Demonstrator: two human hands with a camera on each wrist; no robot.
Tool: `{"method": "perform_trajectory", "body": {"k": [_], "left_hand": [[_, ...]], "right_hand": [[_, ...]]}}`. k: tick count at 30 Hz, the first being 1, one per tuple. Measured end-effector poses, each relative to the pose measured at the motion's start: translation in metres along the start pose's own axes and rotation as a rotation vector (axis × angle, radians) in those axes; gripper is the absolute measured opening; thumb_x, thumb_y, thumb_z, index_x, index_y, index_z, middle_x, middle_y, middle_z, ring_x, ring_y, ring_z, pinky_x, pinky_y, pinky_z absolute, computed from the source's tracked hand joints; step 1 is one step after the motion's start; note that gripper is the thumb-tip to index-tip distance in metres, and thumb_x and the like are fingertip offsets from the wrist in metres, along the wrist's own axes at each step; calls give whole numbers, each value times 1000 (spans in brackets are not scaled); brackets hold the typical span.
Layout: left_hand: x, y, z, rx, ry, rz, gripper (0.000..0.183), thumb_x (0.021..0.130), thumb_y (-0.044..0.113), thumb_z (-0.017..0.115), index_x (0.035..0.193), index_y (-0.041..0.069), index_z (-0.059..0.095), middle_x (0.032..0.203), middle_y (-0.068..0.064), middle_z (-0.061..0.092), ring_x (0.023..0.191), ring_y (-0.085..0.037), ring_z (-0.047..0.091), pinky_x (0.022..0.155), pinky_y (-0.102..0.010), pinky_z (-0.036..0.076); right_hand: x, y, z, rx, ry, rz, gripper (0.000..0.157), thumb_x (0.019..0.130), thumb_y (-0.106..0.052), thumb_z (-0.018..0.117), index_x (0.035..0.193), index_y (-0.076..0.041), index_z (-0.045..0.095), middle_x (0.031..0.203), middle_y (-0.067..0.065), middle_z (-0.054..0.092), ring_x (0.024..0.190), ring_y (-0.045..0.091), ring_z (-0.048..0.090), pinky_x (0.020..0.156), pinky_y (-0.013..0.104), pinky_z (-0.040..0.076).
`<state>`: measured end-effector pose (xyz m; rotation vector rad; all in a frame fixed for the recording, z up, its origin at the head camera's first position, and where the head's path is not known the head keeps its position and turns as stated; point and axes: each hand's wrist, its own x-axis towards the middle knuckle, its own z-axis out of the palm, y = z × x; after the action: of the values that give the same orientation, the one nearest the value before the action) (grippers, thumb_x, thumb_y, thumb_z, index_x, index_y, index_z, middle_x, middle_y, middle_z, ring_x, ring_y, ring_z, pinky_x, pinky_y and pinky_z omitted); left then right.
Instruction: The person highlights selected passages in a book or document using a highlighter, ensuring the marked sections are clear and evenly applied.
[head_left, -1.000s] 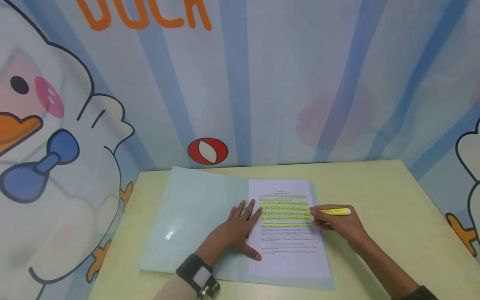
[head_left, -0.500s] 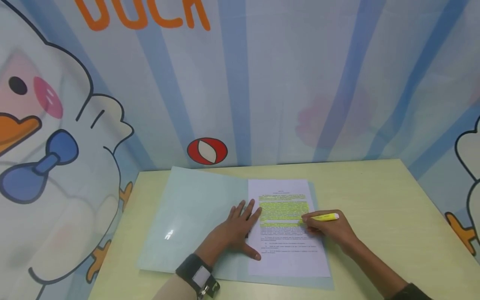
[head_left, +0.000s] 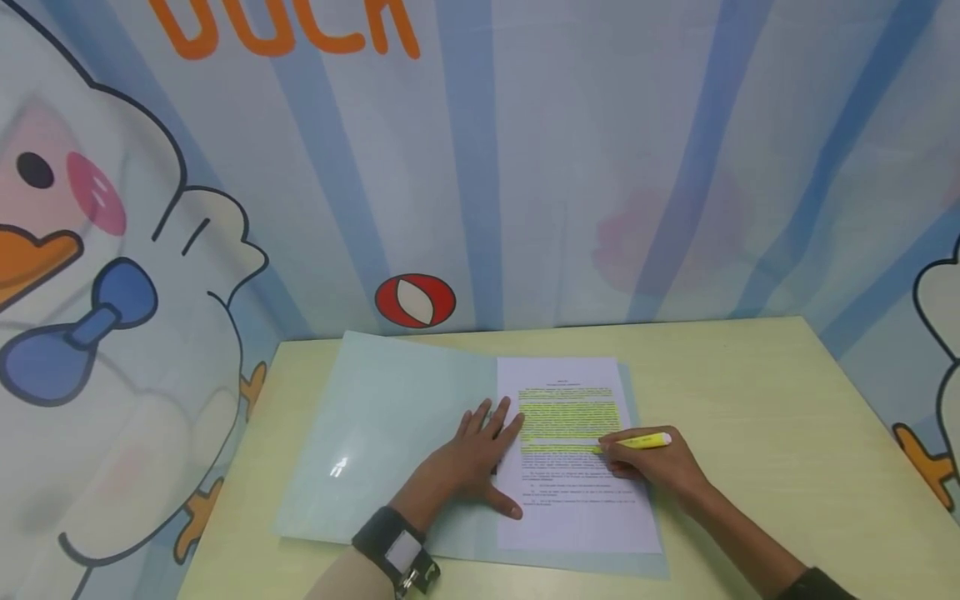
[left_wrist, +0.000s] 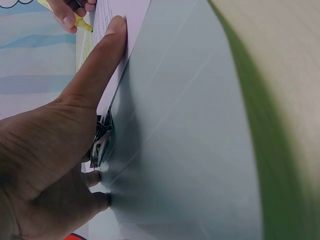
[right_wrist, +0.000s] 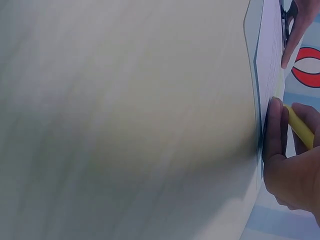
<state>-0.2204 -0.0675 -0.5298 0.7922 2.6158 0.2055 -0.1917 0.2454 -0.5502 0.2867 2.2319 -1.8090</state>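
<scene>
One yellow highlighter with a white end (head_left: 643,441): tip at the lowest yellow-marked line (head_left: 558,449) on the white printed sheet (head_left: 581,530), inside the open pale-blue plastic folder (head_left: 382,433).
Stroke: probably best level and light.
Left hand (head_left: 461,468): spread, thumb (head_left: 505,503) on the sheet.
Right hand (head_left: 660,462): pinches the highlighter, forearm (head_left: 738,531) slanting in from lower right.

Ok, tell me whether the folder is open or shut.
Open: the folder's cover lies spread to the left of the printed page, whose highlighted lines show in the head view.
</scene>
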Motion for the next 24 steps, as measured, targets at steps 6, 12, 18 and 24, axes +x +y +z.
{"method": "perform_trajectory", "body": {"k": [6, 12, 18, 24], "left_hand": [[1, -1, 1, -10, 2, -4, 139, 68, 72, 90, 172, 18, 15, 181, -11, -1, 167, -39, 0, 134, -57, 11], [1, 0, 1, -21, 0, -1, 139, 68, 72, 90, 172, 17, 15, 181, -11, 0, 167, -39, 0, 134, -58, 10], [1, -1, 1, -15, 3, 2, 140, 68, 73, 89, 172, 17, 15, 181, -12, -1, 167, -40, 0, 134, -57, 10], [1, -1, 1, -13, 8, 4, 140, 68, 74, 89, 172, 17, 15, 181, -12, 0, 167, -40, -1, 134, -57, 10]], "right_hand": [[-1, 0, 1, -11, 4, 0, 31, 89, -19, 86, 114, -1, 82, 106, 10, 83, 85, 17, 80, 75, 28, 65], [-1, -1, 1, -18, 11, 3, 32, 88, -19, 86, 114, -1, 82, 104, 10, 83, 84, 16, 79, 74, 28, 65], [0, -2, -2, -18, 33, 11, 32, 88, -18, 87, 114, -1, 82, 105, 10, 83, 83, 15, 79, 74, 27, 65], [0, -1, -5, -3, 16, 13, 33, 88, -17, 86, 115, 2, 81, 104, 11, 83, 84, 16, 79, 75, 27, 65]]}}
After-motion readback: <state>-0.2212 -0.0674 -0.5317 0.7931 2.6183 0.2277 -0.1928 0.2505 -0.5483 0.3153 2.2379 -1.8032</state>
